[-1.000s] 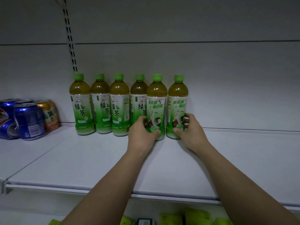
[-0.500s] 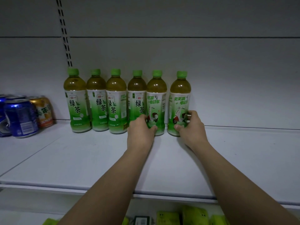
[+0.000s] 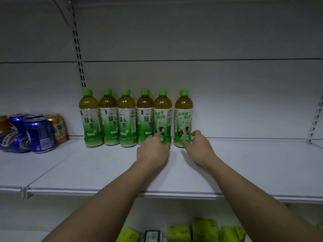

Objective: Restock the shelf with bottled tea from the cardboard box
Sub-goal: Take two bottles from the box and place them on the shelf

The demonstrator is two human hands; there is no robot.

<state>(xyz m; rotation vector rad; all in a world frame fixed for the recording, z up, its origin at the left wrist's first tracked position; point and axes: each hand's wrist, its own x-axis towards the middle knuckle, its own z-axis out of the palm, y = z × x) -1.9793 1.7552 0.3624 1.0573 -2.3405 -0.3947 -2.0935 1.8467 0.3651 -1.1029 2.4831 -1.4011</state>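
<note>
Six green-capped tea bottles stand in a row at the back of the white shelf (image 3: 97, 172). My left hand (image 3: 153, 151) is blurred and curls round the base of the fifth bottle (image 3: 162, 117), thumb on its right side. My right hand (image 3: 198, 145) sits at the foot of the sixth bottle (image 3: 183, 117), the rightmost one. Its fingers are spread and loose, the thumb just touching the label. A small gap separates the fifth and sixth bottles. The cardboard box is out of view.
Blue and orange drink cans (image 3: 38, 135) stand and lie at the shelf's left end. The shelf runs bare to the right of the bottles up to a slotted upright (image 3: 314, 123). Green packets (image 3: 204, 229) lie on the shelf below.
Both bottles now stand against the back in line with the row. Both hands have slid back toward me, and my right hand's fingers have loosened off the sixth bottle.
</note>
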